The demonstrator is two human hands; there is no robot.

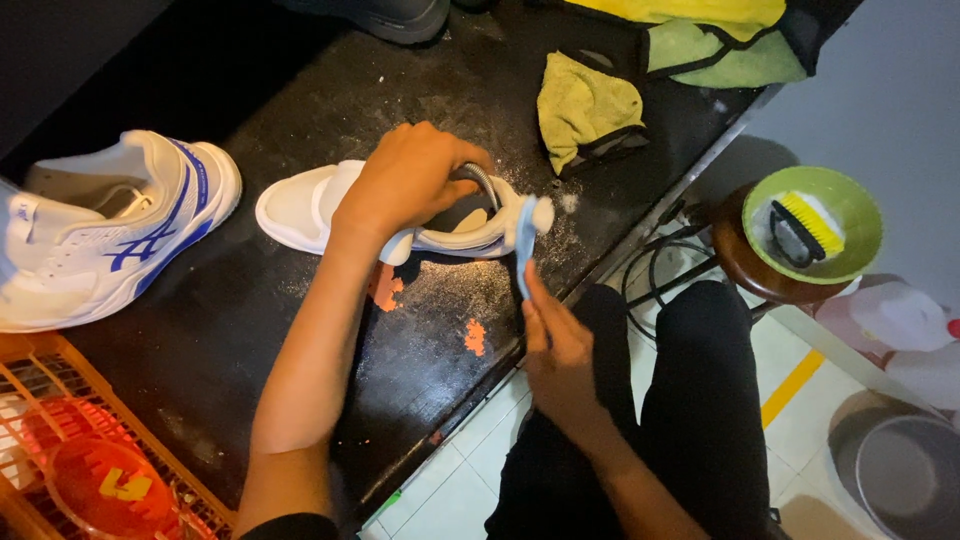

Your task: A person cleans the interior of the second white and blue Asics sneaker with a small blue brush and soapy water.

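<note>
Lying at left on black bench (250,330): white shoe with blue stripes (110,225). Sitting beyond: crumpled yellow-green cloth (585,105). Resting on brown stool (745,262): green bowl (855,205) holding yellow-bristled brush (805,228). Standing lower left: orange crate (60,430)

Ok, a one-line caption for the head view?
Left hand steadies a white sneaker on a black table while right hand scrubs its heel with a blue brush.

Place: my shoe-cleaning workbench | Evidence: scuffed black worktop (300,330) dusted with white powder; second white-and-blue sneaker (110,225) left of it; green rags (585,105) at its far edge; green bowl with scrub brush (815,225) on stool to its right; tiled floor below.
</note>
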